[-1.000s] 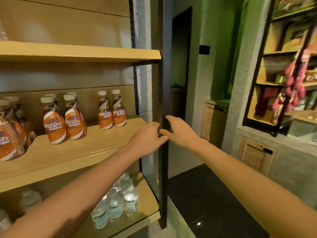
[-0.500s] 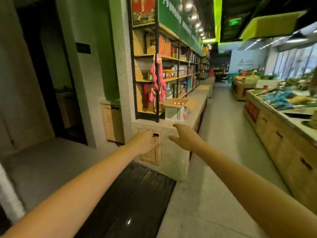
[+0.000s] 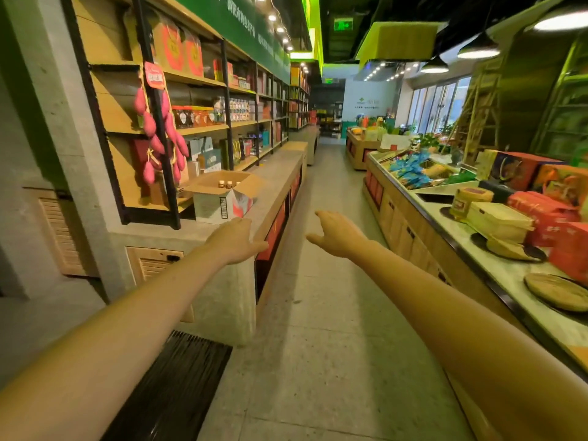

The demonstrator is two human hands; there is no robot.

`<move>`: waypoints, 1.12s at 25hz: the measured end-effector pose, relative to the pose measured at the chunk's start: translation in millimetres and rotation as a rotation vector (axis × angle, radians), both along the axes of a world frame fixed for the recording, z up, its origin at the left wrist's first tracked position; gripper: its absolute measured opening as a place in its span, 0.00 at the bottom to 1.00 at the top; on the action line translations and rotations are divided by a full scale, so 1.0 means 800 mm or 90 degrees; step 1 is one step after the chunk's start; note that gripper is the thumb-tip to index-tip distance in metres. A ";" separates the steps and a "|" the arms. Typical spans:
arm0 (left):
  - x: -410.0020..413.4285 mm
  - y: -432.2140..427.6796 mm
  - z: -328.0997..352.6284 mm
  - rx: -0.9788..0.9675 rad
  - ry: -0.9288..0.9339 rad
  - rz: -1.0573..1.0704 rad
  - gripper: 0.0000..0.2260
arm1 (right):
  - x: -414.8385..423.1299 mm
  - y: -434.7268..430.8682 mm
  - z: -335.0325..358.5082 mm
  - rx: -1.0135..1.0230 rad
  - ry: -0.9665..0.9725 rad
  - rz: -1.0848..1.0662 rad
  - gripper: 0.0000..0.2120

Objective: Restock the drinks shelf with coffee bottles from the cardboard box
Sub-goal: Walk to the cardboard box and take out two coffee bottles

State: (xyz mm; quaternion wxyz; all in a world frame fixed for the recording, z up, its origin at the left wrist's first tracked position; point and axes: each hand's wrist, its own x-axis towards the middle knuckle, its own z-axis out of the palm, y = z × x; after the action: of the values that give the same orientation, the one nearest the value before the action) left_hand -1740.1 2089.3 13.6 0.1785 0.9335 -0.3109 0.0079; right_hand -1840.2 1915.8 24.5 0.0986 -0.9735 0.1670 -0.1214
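Note:
An open cardboard box (image 3: 219,202) stands on the grey stone counter (image 3: 276,173) at the left, its flaps spread. Caps of coffee bottles (image 3: 225,184) show inside it. My left hand (image 3: 237,238) is stretched forward just below and in front of the box, fingers relaxed, holding nothing. My right hand (image 3: 337,233) reaches out over the aisle floor to the right of the counter, also empty with loose fingers. The drinks shelf is out of view.
Tall wooden shelves (image 3: 203,125) with packaged goods line the wall above the counter, with pink hanging sweet potato decorations (image 3: 159,135). A long display counter (image 3: 496,249) with boxes and trays runs along the right. A tiled aisle (image 3: 321,281) lies between; a dark mat (image 3: 178,383) is at lower left.
The view has swung right from the drinks shelf to the store aisle. The box on the counter has come closer, and both empty hands stay stretched out ahead.

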 end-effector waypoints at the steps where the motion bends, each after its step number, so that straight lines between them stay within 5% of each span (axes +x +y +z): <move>1: 0.016 -0.026 -0.002 0.009 -0.008 -0.003 0.29 | 0.015 -0.026 -0.003 -0.003 0.011 -0.001 0.26; 14: 0.375 -0.260 -0.020 0.011 -0.071 -0.033 0.31 | 0.376 -0.244 -0.022 -0.032 -0.021 0.044 0.27; 24: 0.677 -0.336 -0.029 0.039 -0.055 0.038 0.22 | 0.723 -0.327 -0.035 -0.027 -0.020 0.152 0.27; 28: 0.805 -0.359 -0.024 0.019 -0.072 0.109 0.27 | 0.867 -0.365 -0.040 -0.026 -0.031 0.188 0.25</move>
State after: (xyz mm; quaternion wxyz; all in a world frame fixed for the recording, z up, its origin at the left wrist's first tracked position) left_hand -1095.8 1801.8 -6.0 0.1452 0.9573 -0.2399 0.0709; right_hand -1146.4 1623.5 -7.8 0.0996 -0.9860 0.0172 -0.1326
